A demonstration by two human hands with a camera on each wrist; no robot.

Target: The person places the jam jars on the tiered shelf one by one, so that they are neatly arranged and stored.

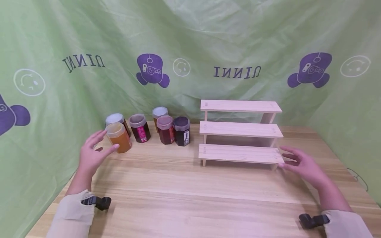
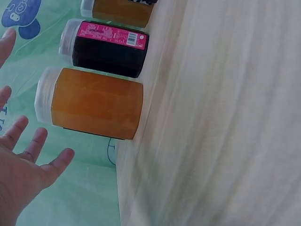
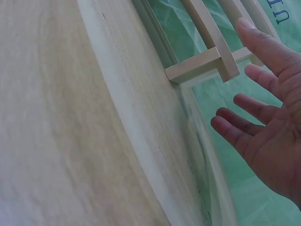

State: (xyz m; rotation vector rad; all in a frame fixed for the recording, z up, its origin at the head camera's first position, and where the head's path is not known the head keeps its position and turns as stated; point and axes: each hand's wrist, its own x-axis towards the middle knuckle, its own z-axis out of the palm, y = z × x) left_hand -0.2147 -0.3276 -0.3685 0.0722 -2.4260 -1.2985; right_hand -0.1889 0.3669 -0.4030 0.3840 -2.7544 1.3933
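Observation:
My left hand [image 1: 93, 153] is spread beside an orange-brown jar [image 1: 120, 140] with a translucent lid, at the left of the table. In the left wrist view its fingers are apart with nothing between them, close by the lid of that amber jar [image 2: 96, 103]. A dark jar with a pink label [image 2: 110, 49] stands just past it. On the other side, my right hand [image 1: 305, 165] is held with loosely bent fingers at the right end of a three-tier wooden shelf [image 1: 241, 152]. The right wrist view shows that hand [image 3: 268, 113] holding nothing, near the shelf's end [image 3: 197, 66].
Behind the amber jar stands a white-lidded jar [image 1: 114, 118]. Toward the middle are a dark red jar [image 1: 165, 132], a black jar [image 1: 182, 134] and another white-lidded jar [image 1: 159, 111]. A green printed curtain [image 1: 190, 39] hangs around the wooden table [image 1: 178, 198].

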